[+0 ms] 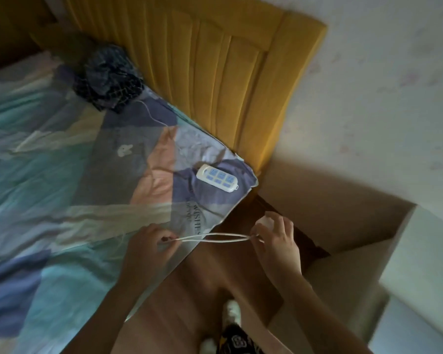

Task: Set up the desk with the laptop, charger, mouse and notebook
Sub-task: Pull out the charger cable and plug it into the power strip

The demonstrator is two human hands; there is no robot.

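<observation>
Cable [216,237], white and doubled into a loop, is pinched at either end by the left hand [149,242] and right hand [276,235], stretched beside the bed [62,162] edge; a power strip [217,177] is seen near the bed corner.

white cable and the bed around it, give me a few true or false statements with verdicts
1. Both hands hold the white cable. True: the left hand and right hand each pinch an end of a doubled length.
2. The power strip lies on the floor. False: it lies on the bedsheet, near the bed's corner.
3. The headboard is yellow. True.
4. A plug sits in the power strip. False: no plug shows in its sockets.
5. A laptop lies on the bed. False: only dark clothing and the strip show.
</observation>
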